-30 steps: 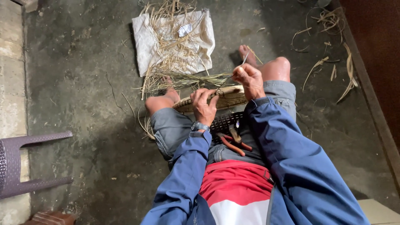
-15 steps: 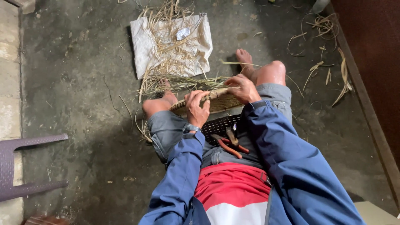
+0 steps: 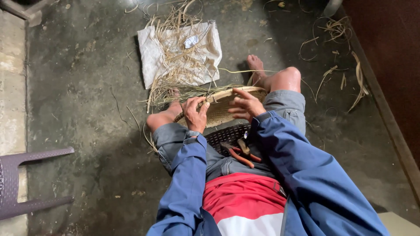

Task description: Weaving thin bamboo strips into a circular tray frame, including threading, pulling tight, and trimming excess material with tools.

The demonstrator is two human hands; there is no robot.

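The woven basket (image 3: 223,105) rests across the seated person's knees, the left hand (image 3: 195,114) on its left rim and the right hand (image 3: 246,105) on its right. Near of it, on the seat between the thighs, lie pliers (image 3: 239,154). Far of the basket a cloth (image 3: 153,57) lies on the floor with straw strips (image 3: 177,32) on it. A plastic stool (image 3: 22,183) stands far left; more strips (image 3: 334,28) lie far right.

So that's one half-woven basket (image 3: 221,107), one white sack cloth (image 3: 179,52) beyond it, one orange-handled pliers (image 3: 239,155), one purple plastic stool (image 3: 22,183).
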